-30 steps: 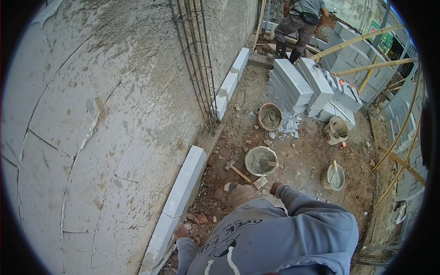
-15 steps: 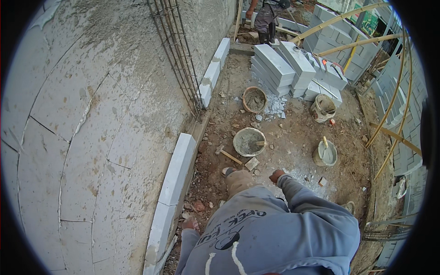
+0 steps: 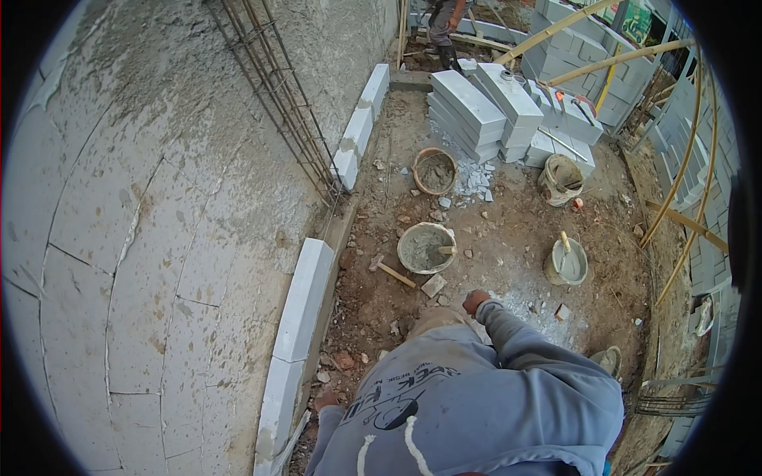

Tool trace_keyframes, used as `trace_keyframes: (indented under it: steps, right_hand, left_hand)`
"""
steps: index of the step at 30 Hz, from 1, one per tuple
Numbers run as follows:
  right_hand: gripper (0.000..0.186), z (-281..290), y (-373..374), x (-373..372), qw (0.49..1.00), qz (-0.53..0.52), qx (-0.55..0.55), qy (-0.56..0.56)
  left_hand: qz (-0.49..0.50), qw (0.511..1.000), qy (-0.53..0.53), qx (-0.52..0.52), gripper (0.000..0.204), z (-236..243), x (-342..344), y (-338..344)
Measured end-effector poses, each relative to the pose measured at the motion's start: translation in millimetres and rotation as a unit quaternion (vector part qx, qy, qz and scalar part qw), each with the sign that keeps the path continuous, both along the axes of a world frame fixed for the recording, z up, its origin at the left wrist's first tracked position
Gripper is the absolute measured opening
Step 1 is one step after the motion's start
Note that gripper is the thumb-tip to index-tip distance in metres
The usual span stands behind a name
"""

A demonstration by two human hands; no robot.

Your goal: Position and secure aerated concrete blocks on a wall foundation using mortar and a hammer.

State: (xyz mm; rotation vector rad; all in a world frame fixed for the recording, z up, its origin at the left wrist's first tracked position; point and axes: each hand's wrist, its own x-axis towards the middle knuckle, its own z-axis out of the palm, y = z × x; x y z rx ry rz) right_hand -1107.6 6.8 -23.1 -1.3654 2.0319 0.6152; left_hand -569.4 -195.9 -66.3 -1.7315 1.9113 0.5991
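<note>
My right hand [image 3: 476,301] is held out in front of my body, its fingers curled into a fist with nothing visible in it. Beyond it on the ground lie a small block piece [image 3: 433,285] and a hammer [image 3: 394,274] with a wooden handle. Past these stands a round tub [image 3: 402,260] of grey mortar, a wooden handle sticking out at its right side. Low at my left side, my left hand [image 3: 326,399] is close to the row of pale blocks [image 3: 305,278] along the wall; its fingers are too small and hidden to make out.
A white bucket [image 3: 554,274] with a handled tool stands to the right. Farther off are an orange-rimmed tub [image 3: 416,178], another bucket [image 3: 548,190] and stacked blocks [image 3: 470,107]. Rebar [image 3: 278,95] leans at the left wall. Another person [image 3: 441,30] stands at the back.
My view has shifted slightly. My foot, visible before near the hammer, is now out of sight. The person at the back has changed posture. Both my hands stay in nearly the same places.
</note>
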Motion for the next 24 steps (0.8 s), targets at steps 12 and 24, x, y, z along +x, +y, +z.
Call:
trace_keyframes:
  steps: [12,24]
  right_hand:
    - [0.029,-77.1,120.6,-164.9,0.975,-0.209,-0.001,-0.074]
    - [0.026,-107.8,153.7,-286.3,0.980,-0.197,0.003,-0.023]
  left_hand:
    - [0.315,0.862,0.379,0.120,0.036,-5.1,-190.5,11.4]
    - [0.278,0.872,0.382,0.124,0.028,34.0,-302.1,116.2]
